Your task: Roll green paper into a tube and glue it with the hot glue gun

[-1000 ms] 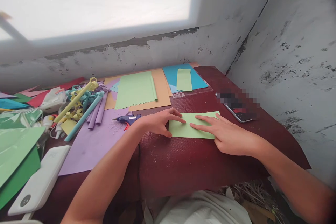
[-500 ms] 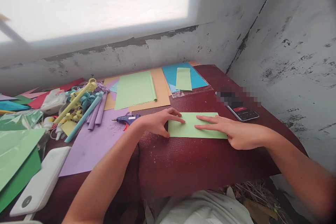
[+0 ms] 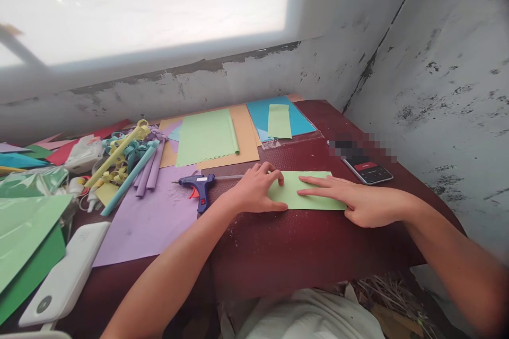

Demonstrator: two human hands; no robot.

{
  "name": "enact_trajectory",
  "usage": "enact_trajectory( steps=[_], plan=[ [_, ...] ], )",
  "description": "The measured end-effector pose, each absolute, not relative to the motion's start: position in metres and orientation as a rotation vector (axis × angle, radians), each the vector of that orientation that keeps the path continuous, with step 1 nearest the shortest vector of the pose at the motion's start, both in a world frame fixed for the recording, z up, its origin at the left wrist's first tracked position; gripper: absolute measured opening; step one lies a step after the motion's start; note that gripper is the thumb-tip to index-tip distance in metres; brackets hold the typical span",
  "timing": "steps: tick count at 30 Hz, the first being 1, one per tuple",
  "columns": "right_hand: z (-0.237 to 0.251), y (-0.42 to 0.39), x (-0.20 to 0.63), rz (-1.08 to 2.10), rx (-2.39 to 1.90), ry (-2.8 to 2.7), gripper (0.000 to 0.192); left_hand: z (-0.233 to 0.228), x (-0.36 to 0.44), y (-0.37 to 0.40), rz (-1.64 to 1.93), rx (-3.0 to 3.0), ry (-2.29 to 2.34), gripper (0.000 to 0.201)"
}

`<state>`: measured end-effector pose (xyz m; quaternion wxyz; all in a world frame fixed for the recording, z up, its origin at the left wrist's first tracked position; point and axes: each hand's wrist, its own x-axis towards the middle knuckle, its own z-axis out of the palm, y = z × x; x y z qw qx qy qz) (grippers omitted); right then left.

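Observation:
A light green paper strip [image 3: 293, 196] lies flat on the dark red table, its long side running left to right. My left hand [image 3: 260, 189] rests over its left end and hides that end. The thumb is at the near edge and the bent fingers are towards the far edge, thumb and fingers apart. On the right half of the strip, my right hand [image 3: 342, 194] lies with two fingers stretched out and spread over the paper. A blue glue gun [image 3: 202, 185] with a glue stick in its back lies left of my left hand.
Purple paper [image 3: 147, 228] lies under the glue gun's nozzle. Rolled paper tubes [image 3: 131, 177] and curled strips crowd the left. Behind are stacked green sheets [image 3: 204, 137] and a blue sheet [image 3: 304, 119]. A phone [image 3: 366, 169] lies right; a white power bank [image 3: 66, 270] sits front left.
My left hand has slid right along the strip, with its fingers more bent, uncovering the glue gun's handle. My right hand has stayed in place.

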<state>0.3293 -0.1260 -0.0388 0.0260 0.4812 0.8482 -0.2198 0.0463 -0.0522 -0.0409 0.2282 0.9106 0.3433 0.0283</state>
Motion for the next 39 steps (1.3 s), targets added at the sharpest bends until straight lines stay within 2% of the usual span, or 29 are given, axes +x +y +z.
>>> enact_trajectory(
  steps=[6,11,13,16,17,18,20,21,22,26,28,31,33,36,39],
  plan=[
    [-0.031,-0.128,0.327,-0.778,1.496,2.543,0.099,-0.041,0.038,-0.046,0.074,2.440,0.876,0.050],
    [-0.027,-0.123,0.315,-0.981,1.791,2.568,0.056,-0.043,0.037,-0.043,0.067,2.408,0.858,0.053],
    [-0.030,-0.115,0.305,-1.181,1.970,2.559,0.040,-0.042,0.038,-0.043,0.071,2.399,0.867,0.053],
    [-0.040,-0.100,0.289,-1.630,2.036,2.417,0.037,-0.041,0.038,-0.043,0.080,2.397,0.867,0.053],
    [-0.043,-0.096,0.285,-1.606,2.149,2.440,0.038,-0.041,0.037,-0.043,0.083,2.398,0.865,0.052],
    [-0.045,-0.093,0.282,-1.434,2.354,2.515,0.041,-0.041,0.037,-0.043,0.087,2.401,0.862,0.052],
    [-0.047,-0.092,0.278,-0.922,2.745,2.711,0.047,-0.042,0.036,-0.044,0.099,2.414,0.857,0.051],
    [-0.046,-0.093,0.277,-0.763,2.849,2.799,0.047,-0.043,0.036,-0.045,0.104,2.424,0.853,0.052],
    [-0.045,-0.096,0.277,-0.772,2.873,2.879,0.047,-0.043,0.035,-0.046,0.111,2.435,0.849,0.055],
    [-0.040,-0.110,0.279,-1.361,2.878,2.813,0.031,-0.044,0.036,-0.049,0.143,2.466,0.853,0.067],
    [-0.041,-0.117,0.283,-1.315,3.000,2.687,0.028,-0.044,0.036,-0.050,0.148,2.466,0.867,0.061],
    [-0.045,-0.127,0.294,-1.094,3.107,2.638,0.047,-0.042,0.037,-0.051,0.150,2.471,0.876,0.053],
    [-0.048,-0.134,0.301,-1.092,3.105,2.619,0.055,-0.041,0.037,-0.052,0.156,2.488,0.876,0.050],
    [-0.051,-0.146,0.308,-1.143,2.864,2.602,0.045,-0.041,0.037,-0.054,0.162,2.529,0.876,0.044],
    [-0.055,-0.160,0.308,-0.867,2.488,2.692,0.034,-0.042,0.038,-0.056,0.152,2.582,0.873,0.046]
  ],
)
